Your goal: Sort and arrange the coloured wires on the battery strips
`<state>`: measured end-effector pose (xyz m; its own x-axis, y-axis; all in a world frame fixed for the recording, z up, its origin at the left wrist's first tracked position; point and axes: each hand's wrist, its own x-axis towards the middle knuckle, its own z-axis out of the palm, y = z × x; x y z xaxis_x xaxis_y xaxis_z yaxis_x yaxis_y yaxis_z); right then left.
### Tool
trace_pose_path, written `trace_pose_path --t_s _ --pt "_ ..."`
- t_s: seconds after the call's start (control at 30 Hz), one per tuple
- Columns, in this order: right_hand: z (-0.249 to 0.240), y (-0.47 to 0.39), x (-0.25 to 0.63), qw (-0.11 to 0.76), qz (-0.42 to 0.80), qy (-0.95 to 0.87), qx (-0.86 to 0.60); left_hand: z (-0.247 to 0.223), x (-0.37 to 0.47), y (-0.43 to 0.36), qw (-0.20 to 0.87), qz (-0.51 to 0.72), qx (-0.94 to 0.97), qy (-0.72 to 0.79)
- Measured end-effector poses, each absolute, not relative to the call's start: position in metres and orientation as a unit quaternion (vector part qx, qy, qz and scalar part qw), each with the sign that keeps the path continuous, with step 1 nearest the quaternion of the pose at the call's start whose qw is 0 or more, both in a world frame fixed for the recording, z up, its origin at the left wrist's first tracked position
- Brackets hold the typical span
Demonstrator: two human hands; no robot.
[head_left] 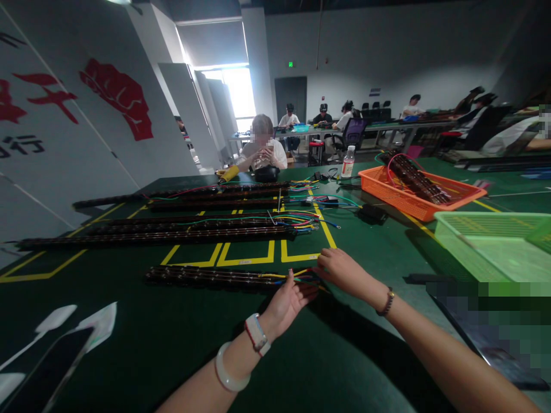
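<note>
A bundle of dark strips with light marks along them [206, 277] lies on the green table in front of me, its coloured wires [275, 276] coming out at the right end. My left hand [284, 304] is at those wires, palm turned up, thumb raised and fingers curved around them. Close beside it, my right hand [342, 272] pinches the wire ends from above with bent fingers. Its fingertips partly hide the tips of the wires. Farther back lie several similar dark bundles [193, 232], their coloured leads [307, 221] also pointing right.
An orange basket [424, 215] with another bundle stands at the right, near a light green basket [456, 244]. A bottle [348, 163] and a black connector box [372, 213] are behind. Phone-like dark slab [51, 373] lies front left. A person [267, 152] sits across the table.
</note>
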<state>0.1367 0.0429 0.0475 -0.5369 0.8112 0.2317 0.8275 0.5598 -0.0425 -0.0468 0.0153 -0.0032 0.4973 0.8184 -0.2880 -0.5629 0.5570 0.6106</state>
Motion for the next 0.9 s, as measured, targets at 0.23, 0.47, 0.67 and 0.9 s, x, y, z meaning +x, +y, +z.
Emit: trace_pose_path --t_s 0.23,0.47,0.67,0.9 --pt "0.037 0.047 0.135 0.117 -0.01 -0.884 -0.453 -0.006 -0.046 0.016 0.836 0.402 0.236 0.291" --pt "0.031 0.056 0.143 0.134 0.083 -0.883 -0.443 -0.007 -0.045 0.017 0.829 0.407 0.212 0.32" --pt "0.016 0.061 0.146 0.148 0.139 -0.889 -0.411 -0.003 -0.046 0.016 0.83 0.399 0.22 0.32" --pt "0.004 0.066 0.137 0.154 0.009 -0.874 -0.461 -0.003 -0.046 0.016 0.828 0.397 0.227 0.323"
